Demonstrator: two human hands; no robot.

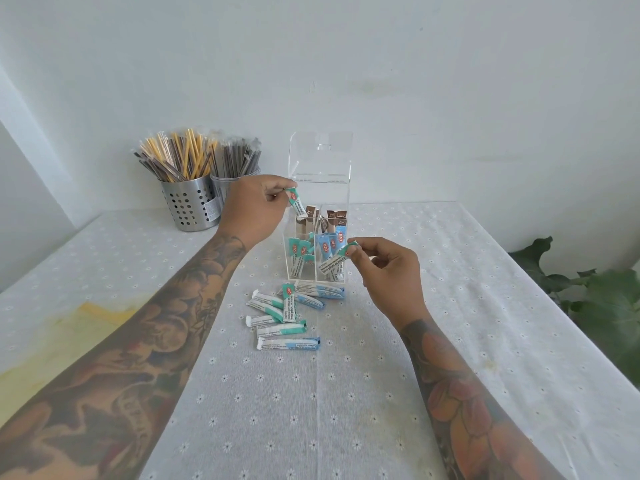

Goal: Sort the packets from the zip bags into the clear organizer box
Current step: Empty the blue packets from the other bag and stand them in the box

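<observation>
A clear organizer box [313, 271] stands mid-table with its lid up. Its back compartments hold brown packets [311, 213], the front left teal ones, the front right blue ones [331, 244]. My left hand [254, 209] pinches a teal-and-white packet [297, 203] above the box's left side. My right hand [388, 271] pinches another teal-and-white packet [336, 261] by its end, in front of the box's right front compartment. Several loose teal and blue packets [284, 315] lie on the tablecloth just in front of the box.
Two perforated metal cups [188, 207] full of wrapped sticks stand at the back left, close to my left hand. A green plant [595, 299] is beside the table's right edge. A yellow patch [52, 337] shows at the left. A wall backs the table.
</observation>
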